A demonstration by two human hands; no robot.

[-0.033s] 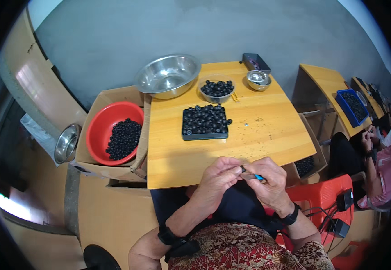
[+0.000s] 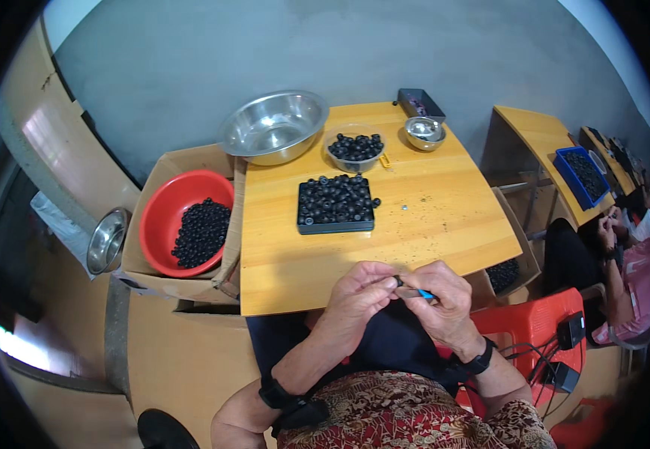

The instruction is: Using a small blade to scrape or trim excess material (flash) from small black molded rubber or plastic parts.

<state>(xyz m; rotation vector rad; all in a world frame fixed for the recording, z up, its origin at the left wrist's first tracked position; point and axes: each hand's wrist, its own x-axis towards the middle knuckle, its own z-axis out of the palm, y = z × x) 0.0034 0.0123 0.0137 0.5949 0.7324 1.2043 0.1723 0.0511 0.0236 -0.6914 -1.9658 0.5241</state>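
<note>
Over the table's near edge, my left hand (image 2: 358,301) pinches a small round black part (image 2: 398,280) between thumb and fingertips. My right hand (image 2: 443,301) is closed on a small knife (image 2: 425,295) with a blue handle. Its short flat blade meets the black part, though the fingers cover much of the contact. Beyond my hands, a dark rectangular tray (image 2: 336,228) is heaped with black ring-like parts (image 2: 335,198). Behind it stands a clear plastic bowl (image 2: 354,166) with more of them.
Left of the wooden table (image 2: 445,202), a red basin (image 2: 150,232) of black parts sits in a cardboard box (image 2: 190,159). A large steel bowl (image 2: 274,135), small metal bowls (image 2: 424,135) and a dark tray (image 2: 421,105) stand farther back. A co-worker (image 2: 634,280) sits at right, beyond a red stool (image 2: 516,318).
The whole view has shifted very slightly, the table and containers lying a little farther left. Both hands keep their grip on the part and the knife.
</note>
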